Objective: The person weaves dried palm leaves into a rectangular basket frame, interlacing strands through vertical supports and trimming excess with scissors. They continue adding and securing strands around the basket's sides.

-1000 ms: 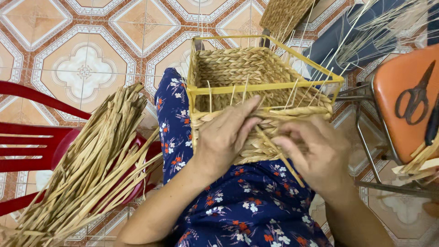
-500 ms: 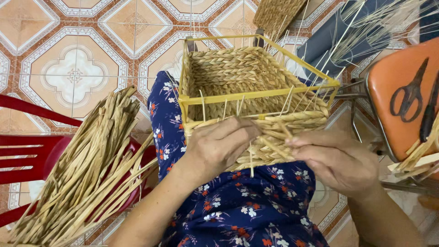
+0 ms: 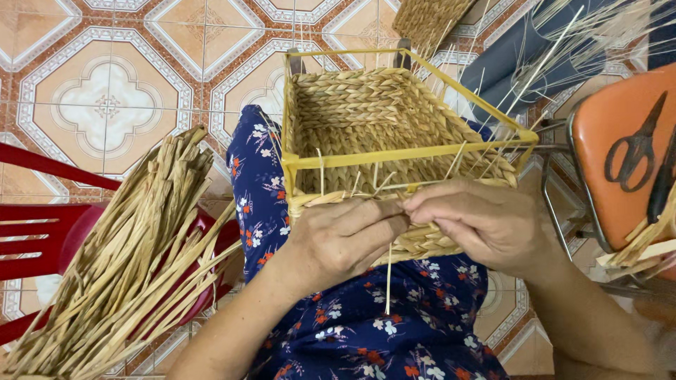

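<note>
The woven basket (image 3: 394, 134) rests on the person's lap, in a yellow wire frame (image 3: 408, 153). It looks light and stiff, its straw strands (image 3: 388, 271) thin and bendy; best held at the near wall. Both the left hand (image 3: 345, 236) and right hand (image 3: 486, 222) pinch strands there. A straw bundle (image 3: 134, 260) lies on the red chair (image 3: 35, 239) at left; scissors (image 3: 637, 151) sit on the orange stool (image 3: 620, 112) at right.

We see the basket (image 3: 394, 134) resting on the lap, with both hands at its near wall. A bundle of straw strips (image 3: 134, 260) lies left on a chair (image 3: 42, 239); scissors (image 3: 637, 151) lie right on a stool (image 3: 612, 112).
</note>
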